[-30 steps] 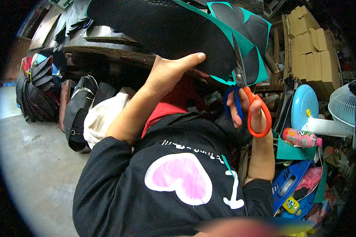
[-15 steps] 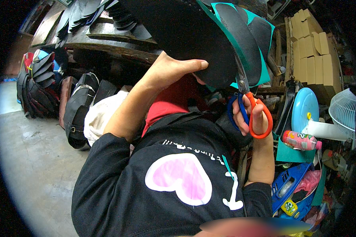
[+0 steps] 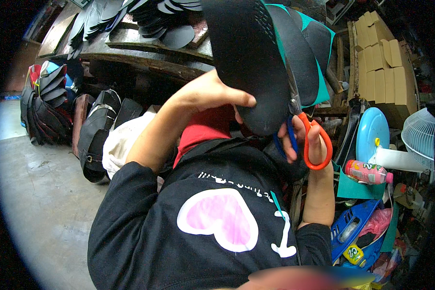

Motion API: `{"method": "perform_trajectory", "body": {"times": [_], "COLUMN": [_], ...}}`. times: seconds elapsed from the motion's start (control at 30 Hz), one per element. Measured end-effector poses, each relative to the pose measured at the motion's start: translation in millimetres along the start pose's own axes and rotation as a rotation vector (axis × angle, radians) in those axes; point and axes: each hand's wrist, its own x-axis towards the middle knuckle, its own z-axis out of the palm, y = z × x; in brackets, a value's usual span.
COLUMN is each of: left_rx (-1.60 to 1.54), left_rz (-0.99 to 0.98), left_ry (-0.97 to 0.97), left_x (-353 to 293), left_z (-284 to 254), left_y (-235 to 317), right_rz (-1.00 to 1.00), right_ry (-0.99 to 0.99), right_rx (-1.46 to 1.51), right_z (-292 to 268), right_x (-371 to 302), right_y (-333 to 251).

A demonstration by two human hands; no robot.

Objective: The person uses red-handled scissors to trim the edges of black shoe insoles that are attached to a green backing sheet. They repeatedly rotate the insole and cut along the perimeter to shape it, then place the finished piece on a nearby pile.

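My left hand grips the near end of a black shoe sole, its thumb on the face and its other fingers mostly hidden behind. Thin teal sheeting edges this sole and spreads around more black sole shapes behind it. In my right hand are scissors with one orange and one blue handle loop. Their blades point away from me, up along the sole's right edge at the teal border. A thin teal sliver lies on the front of my black shirt.
A wooden bench at the far left bears fanned black soles. Bundled soles and black straps stand left. At right are cardboard boxes, a blue-and-white fan, a pink bottle and a blue basket.
The black sole has swung right and turned, uncovering more of the bench and its soles. My left hand has shifted slightly right with it. The scissors stay at its right edge.
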Motion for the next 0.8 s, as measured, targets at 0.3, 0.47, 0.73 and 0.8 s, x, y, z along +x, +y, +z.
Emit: {"method": "perform_trajectory", "body": {"times": [0.3, 0.47, 0.73, 0.8], "left_rx": [-0.009, 0.035, -0.388, -0.143], "left_rz": [-0.077, -0.206, 0.469, 0.505], "left_ry": [-0.075, -0.148, 0.235, 0.358], "left_x": [0, -3, 20, 24], "left_z": [-2, 4, 4, 12], "left_y": [-3, -5, 6, 2], "right_rz": [0.039, -0.016, 0.033, 0.110], "right_ry": [-0.096, 0.018, -0.044, -0.082], "right_rx": [-0.029, 0.080, -0.070, -0.061], "right_z": [-8, 4, -6, -5], "right_x": [-3, 4, 5, 6], "right_y": [0, 6, -1, -1]}}
